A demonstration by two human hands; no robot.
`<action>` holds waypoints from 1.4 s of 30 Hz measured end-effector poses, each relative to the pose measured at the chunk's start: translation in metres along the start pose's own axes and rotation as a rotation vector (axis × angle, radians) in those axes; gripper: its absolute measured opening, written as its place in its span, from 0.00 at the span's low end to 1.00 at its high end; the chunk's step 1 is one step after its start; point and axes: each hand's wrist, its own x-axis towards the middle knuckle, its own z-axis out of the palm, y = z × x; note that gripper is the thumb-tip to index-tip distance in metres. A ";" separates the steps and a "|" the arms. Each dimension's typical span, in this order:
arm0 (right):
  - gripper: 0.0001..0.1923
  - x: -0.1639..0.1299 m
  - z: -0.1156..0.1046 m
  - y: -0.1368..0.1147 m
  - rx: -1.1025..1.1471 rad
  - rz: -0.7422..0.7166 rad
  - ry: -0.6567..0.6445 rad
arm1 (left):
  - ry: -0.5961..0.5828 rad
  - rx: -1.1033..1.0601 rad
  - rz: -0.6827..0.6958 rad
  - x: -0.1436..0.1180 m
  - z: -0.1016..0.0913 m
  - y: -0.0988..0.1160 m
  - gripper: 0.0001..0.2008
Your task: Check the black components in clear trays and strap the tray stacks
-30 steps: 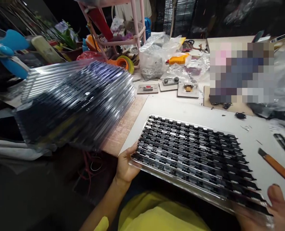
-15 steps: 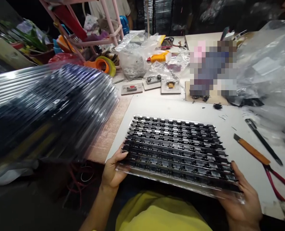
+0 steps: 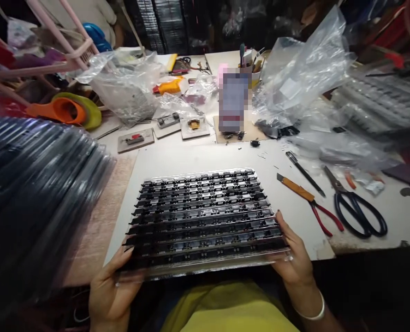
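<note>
Both hands are clamped on the near corners of a clear plastic tray of black components [image 3: 205, 216]. The left hand [image 3: 109, 288] grips the near left corner, thumb laid over the top edge and fingers curled beneath. The right hand [image 3: 294, 258] grips the near right corner the same way, thumb along the side edge, a pale bangle [image 3: 311, 313] at the wrist. The tray's near edge overhangs the table above a yellow garment [image 3: 225, 309]; its far part lies over a white board [image 3: 198, 159] on the tabletop, though I cannot tell whether it rests there or is lifted clear.

Hard against the left side, a tall stack of clear trays [image 3: 35, 193] looms blurred and crowds that hand. To the right of the tray lie an orange-handled knife [image 3: 294, 186], red-handled pliers [image 3: 324, 216], a black pen [image 3: 305, 173] and black-handled scissors [image 3: 355, 207], all apart from the right hand. Farther back sit three small jig plates [image 3: 165, 127], an orange tape dispenser [image 3: 64, 110] and crumpled clear plastic bags [image 3: 301, 74].

Against half a second ago, the left hand has slid from the tray's left edge down to its near corner, and the tray now sits squarer to the table's front edge.
</note>
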 end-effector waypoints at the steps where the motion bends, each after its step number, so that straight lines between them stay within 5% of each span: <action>1: 0.13 0.000 0.000 0.000 0.000 -0.005 -0.007 | 0.015 0.005 0.004 0.000 0.001 0.000 0.31; 16: 0.15 0.002 -0.001 0.005 0.077 -0.108 0.031 | 0.099 -0.020 0.019 -0.006 0.014 0.000 0.31; 26: 0.16 0.004 -0.002 -0.005 0.062 -0.051 -0.083 | 0.113 -0.012 0.015 -0.002 0.010 0.004 0.30; 33: 0.14 0.002 -0.008 -0.019 0.013 -0.038 -0.214 | -0.080 -0.157 0.103 -0.001 -0.002 0.001 0.22; 42: 0.16 0.007 -0.018 -0.006 -0.080 -0.148 -0.153 | -0.001 -0.185 0.230 -0.009 0.002 -0.013 0.23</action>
